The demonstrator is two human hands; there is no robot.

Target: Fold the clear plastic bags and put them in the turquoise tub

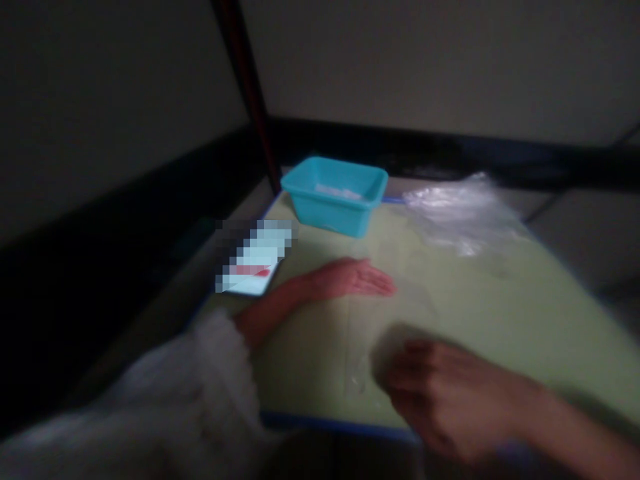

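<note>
My left hand [353, 279] lies on the yellow-green table top [500, 307], fingers stretched out and pointing right, with nothing seen in it. Between my hands, a faint clear plastic piece [356, 373] lies flat near the front edge; its outline is hard to make out. My right hand [440, 393] is at the front right, its fingers curled inward. Whatever those fingers hold, if anything, is hidden and blurred.
A turquoise basin [333, 210] with something whitish inside stands at the back of the table. Crumpled clear plastic [460, 210] lies at the back right. A lit, pixelated phone-like screen [257, 260] is at the left edge. A dark red pole [250, 87] rises behind.
</note>
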